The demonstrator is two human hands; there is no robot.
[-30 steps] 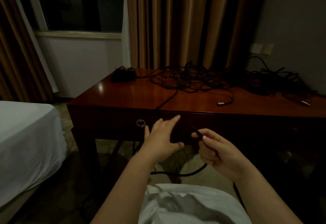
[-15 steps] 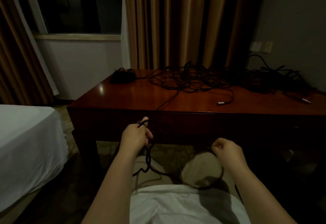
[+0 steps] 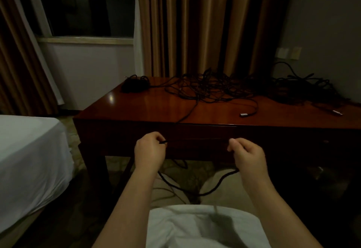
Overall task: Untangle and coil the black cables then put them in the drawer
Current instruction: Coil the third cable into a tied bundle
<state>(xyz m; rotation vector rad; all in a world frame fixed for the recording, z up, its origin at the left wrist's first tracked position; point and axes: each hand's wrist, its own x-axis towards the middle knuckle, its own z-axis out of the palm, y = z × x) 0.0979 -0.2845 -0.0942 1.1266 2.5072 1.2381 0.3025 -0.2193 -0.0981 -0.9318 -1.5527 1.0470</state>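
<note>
My left hand (image 3: pixel 149 151) and my right hand (image 3: pixel 247 155) each pinch one black cable (image 3: pixel 197 140), drawn nearly straight between them in front of the desk's shut drawer (image 3: pixel 205 130). More of this cable sags in a loop over my lap. The same or another strand runs up over the desk edge to a big tangle of black cables (image 3: pixel 218 88) on the wooden desk (image 3: pixel 136 109). A second dark heap (image 3: pixel 304 87) lies at the back right, and a small coiled bundle (image 3: pixel 135 85) sits at the back left corner.
A cable end with a silver plug (image 3: pixel 244 114) lies on the desk top, another plug (image 3: pixel 338 112) at the far right. A white bed (image 3: pixel 29 150) stands to the left. Curtains and a window are behind the desk. A drawer knob (image 3: pixel 325 141) shows on the right.
My left hand went from open and reaching to gripping the cable. Both hands then rose and spread apart, drawing the cable taut between them.
</note>
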